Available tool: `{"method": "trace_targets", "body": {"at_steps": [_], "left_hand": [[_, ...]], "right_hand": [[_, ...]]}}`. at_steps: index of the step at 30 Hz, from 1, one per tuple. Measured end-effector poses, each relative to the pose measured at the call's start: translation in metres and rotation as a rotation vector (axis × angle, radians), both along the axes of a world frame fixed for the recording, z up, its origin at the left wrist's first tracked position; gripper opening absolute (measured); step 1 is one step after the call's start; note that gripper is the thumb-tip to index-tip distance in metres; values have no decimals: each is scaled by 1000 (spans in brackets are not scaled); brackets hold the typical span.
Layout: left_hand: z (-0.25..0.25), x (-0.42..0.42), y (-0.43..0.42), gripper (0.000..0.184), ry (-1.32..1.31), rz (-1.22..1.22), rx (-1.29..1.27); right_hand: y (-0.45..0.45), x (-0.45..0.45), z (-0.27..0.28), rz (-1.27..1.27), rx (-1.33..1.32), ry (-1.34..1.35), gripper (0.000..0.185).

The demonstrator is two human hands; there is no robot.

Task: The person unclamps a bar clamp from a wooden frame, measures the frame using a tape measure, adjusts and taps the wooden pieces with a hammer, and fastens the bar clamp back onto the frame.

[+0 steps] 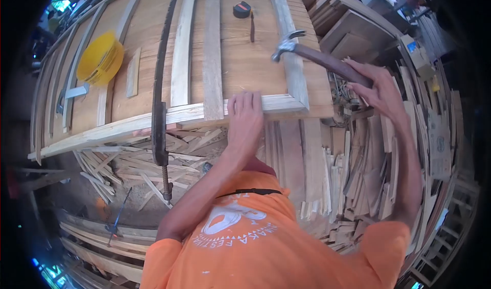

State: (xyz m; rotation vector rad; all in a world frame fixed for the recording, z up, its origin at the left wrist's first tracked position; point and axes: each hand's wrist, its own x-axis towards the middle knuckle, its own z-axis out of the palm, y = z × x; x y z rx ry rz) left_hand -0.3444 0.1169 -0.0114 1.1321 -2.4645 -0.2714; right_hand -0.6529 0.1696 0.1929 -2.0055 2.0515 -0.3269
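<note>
The right hand (377,88) hugs the heavy-looking claw hammer (330,63) by its handle, the best spot. The left hand (246,116) touches a wooden rail (279,103), its grip unclear.

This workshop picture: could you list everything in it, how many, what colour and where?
Panel: one, light brown, upper middle
Wood strips: several, pale, on the panel
Front strip: one, pale, panel's near edge
Clamp: one, dark, across the panel
Tub: one, yellow, over the panel's left
Tape measure: one, black and red, far on the panel
Slim tool: one, dark, beside the tape measure, kind unclear
Hammer: one, dark handle, grey head, panel's right side
Wood scraps: many, pale, floor below the panel
Stacked wood: many, brown and pale, right
Planks: several, pale, lower left
Carton: at least one, light brown, upper right
Shirt: one, orange, bottom
Left hand: one, middle, fingers on the front strip
Right hand: one, right, fingers round the hammer
</note>
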Motion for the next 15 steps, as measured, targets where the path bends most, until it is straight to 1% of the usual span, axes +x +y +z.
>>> {"method": "trace_targets", "body": {"at_steps": [1, 2, 3, 4, 6, 7, 9, 11, 13, 15], "left_hand": [[-3, -1, 0, 66, 33, 5, 18], [-5, -1, 0, 66, 32, -7, 17], [-6, -1, 0, 64, 50, 3, -41], [-7, -1, 1, 62, 70, 19, -98], [-10, -2, 2, 62, 92, 10, -78], [-11, -1, 0, 61, 115, 13, -60], [-12, 0, 1, 61, 124, 20, -70], [-12, 0, 3, 60, 131, 19, -80], [-9, 0, 1, 61, 90, 1, -44], [-4, 1, 1, 61, 112, -7, -49]], "right_hand": [[-4, 7, 8, -15, -1, -3, 56], [-10, 16, 14, 54, 26, 113, 57], [-14, 19, 17, 127, 56, 231, 57], [-16, 13, 13, 123, 57, 233, 57], [-25, 8, 5, 322, 93, 321, 61], [-33, 8, 10, 338, 90, 326, 61], [-43, 19, 29, 192, 246, 297, 54], [-45, 11, 16, 244, 222, 311, 54], [-48, 3, 15, 285, 187, 325, 53], [-51, 2, 19, 368, 202, 228, 54]]}}
